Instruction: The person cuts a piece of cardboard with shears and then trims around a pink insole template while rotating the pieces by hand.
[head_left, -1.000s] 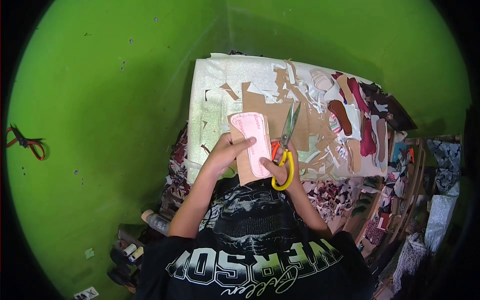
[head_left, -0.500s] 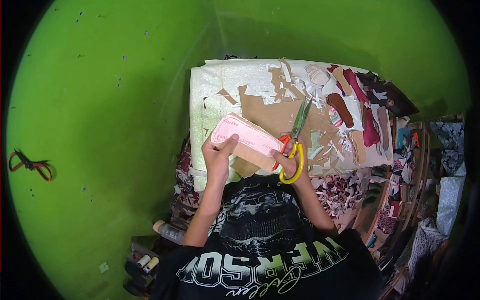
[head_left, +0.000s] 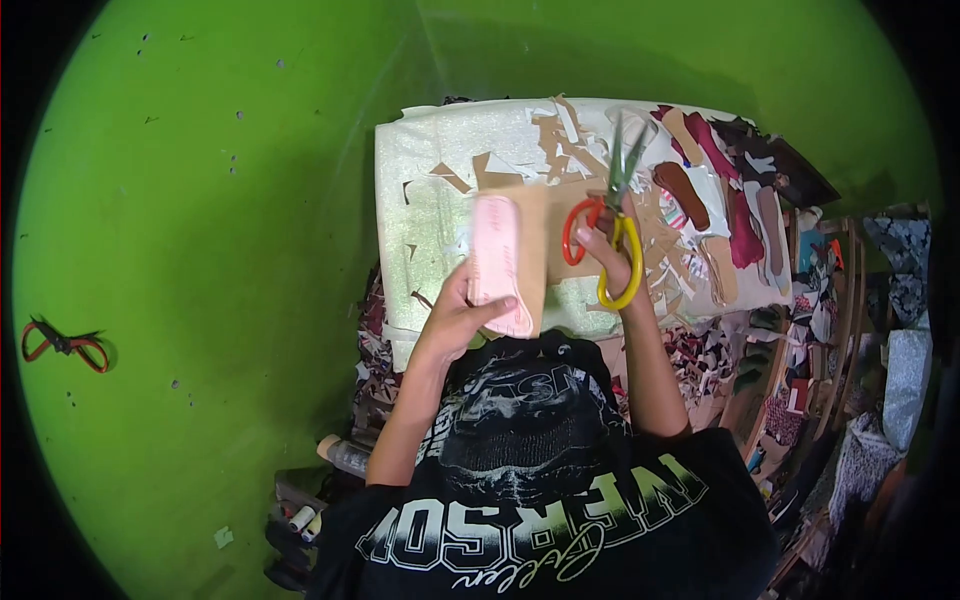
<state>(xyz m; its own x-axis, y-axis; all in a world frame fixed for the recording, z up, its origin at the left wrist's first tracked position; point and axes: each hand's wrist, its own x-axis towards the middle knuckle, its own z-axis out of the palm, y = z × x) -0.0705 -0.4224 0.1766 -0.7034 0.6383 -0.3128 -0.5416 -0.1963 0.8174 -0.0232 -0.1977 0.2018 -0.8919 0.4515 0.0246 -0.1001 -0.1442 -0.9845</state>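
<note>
White glitter sheet (head_left: 420, 190) lies under and beyond the left-hand fingers (head_left: 470, 305). Brown card offcuts (head_left: 555, 135) are strewn beyond the right-hand fingers (head_left: 600, 240). Brown and maroon sole-shaped cutouts (head_left: 682, 195) lie to their right. Fabric scraps (head_left: 700, 360) are heaped nearer, on the right. Red-handled tool (head_left: 62, 343) lies on the green surface (head_left: 200, 200), far left of the left-hand fingers. Thread spools (head_left: 300, 518) and a bottle (head_left: 345, 455) sit nearer, lower left.

Hands: two, left hand (head_left: 455, 320) and right hand (head_left: 607, 250). Scissors: two pairs, orange-and-yellow scissors (head_left: 620, 170) in the right grip, red-handled scissors (head_left: 62, 343) on the green surface (head_left: 200, 250). Pink sole pattern (head_left: 497, 260): one. Cardboard sheet (head_left: 533, 240): one. Worktop (head_left: 410, 190): one. Loose offcuts: too many to count.
</note>
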